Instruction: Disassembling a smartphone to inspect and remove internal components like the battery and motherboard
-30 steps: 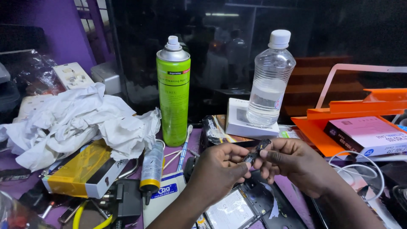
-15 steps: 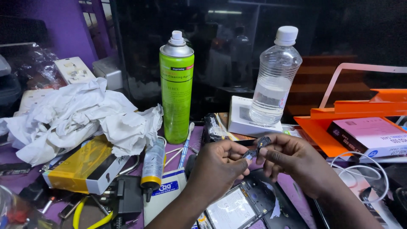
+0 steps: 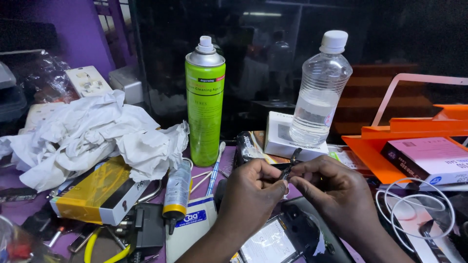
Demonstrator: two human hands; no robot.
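My left hand and my right hand meet above the purple bench, and their fingertips pinch one small dark metal part between them. The part sticks up a little above the fingers; its exact shape is too small to tell. Directly under my hands lies an opened phone with its battery showing. A tall green spray can stands upright behind my left hand. A clear plastic bottle with a white cap stands on a small white box behind my right hand.
Crumpled white tissue lies at left over a yellow and black box. A glue tube, a black charger and yellow-handled tools sit near the front. An orange tray with a boxed item and white cable is at right.
Both hands have stayed together on the small part, with only slight finger shifts. The camera has dipped and moved a little, so the can and bottle sit lower in view.
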